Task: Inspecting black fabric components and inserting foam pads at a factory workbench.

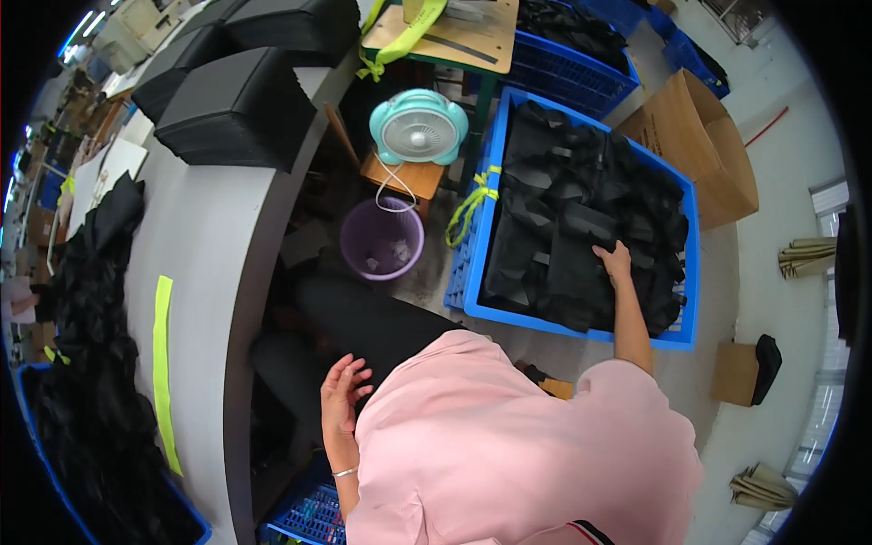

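Note:
My right arm reaches out to the right over a large blue plastic crate [692, 272] heaped with flat black fabric pieces [581, 222]. There my right hand [615, 262] rests on the pieces, thumb and forefinger apart, with black material showing between them; its other fingers are partly hidden. My left hand [343, 389] is raised in front of me beside my dark-trousered leg, loosely curled with the fingers apart and nothing in it. A yellow-green ribbon [481, 193] is tied to the crate's left side.
On my left runs a long grey table [204, 236] carrying black stacks [241, 113] and a yellow-green strip [163, 363]. Ahead are a turquoise fan [419, 134] on a small wooden stool and a purple bin [383, 238]. A cardboard box [699, 150] stands beyond the crate.

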Demonstrator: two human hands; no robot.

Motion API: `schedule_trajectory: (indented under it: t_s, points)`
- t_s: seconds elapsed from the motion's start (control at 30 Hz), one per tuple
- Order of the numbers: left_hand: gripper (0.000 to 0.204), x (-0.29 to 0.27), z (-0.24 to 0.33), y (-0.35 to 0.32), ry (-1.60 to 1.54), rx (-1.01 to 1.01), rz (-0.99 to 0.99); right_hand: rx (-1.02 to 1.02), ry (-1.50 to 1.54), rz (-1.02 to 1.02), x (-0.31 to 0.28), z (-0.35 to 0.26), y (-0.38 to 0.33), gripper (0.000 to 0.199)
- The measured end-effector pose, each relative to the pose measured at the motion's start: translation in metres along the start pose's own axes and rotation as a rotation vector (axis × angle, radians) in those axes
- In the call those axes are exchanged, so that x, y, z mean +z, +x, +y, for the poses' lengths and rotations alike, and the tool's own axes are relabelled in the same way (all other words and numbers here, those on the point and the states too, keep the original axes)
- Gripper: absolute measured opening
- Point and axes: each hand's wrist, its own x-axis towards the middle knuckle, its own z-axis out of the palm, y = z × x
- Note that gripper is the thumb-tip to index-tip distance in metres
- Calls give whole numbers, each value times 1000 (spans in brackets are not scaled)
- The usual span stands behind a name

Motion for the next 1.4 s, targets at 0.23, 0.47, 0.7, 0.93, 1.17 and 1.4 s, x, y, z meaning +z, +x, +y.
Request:
schedule_trajectory:
  t_s: [0.23, 0.47, 0.7, 0.93, 1.17, 1.4]
  points:
    - [37, -3, -5, 8, -41, 12, 22, 125, -233, 177, 33, -40, -73, 78]
    - [37, 4, -6, 16, -36, 5, -54, 548, 616, -154, 39, 64, -23, 44]
    - [37, 5, -4, 17, -14, 28, -29, 579, 981, -612, -14, -24, -40, 22]
    - [44, 23, 34, -1, 74, 205, -84, 57, 1072, -925, -69, -203, -88, 14]
    - [57, 73, 124, -24, 56, 546, -332, -168, 955, -1286, -32, -365, -183, 4]
    - [35, 17, 138, -29, -46, 633, 9, -901, 715, -1295, -5, -451, -253, 24]
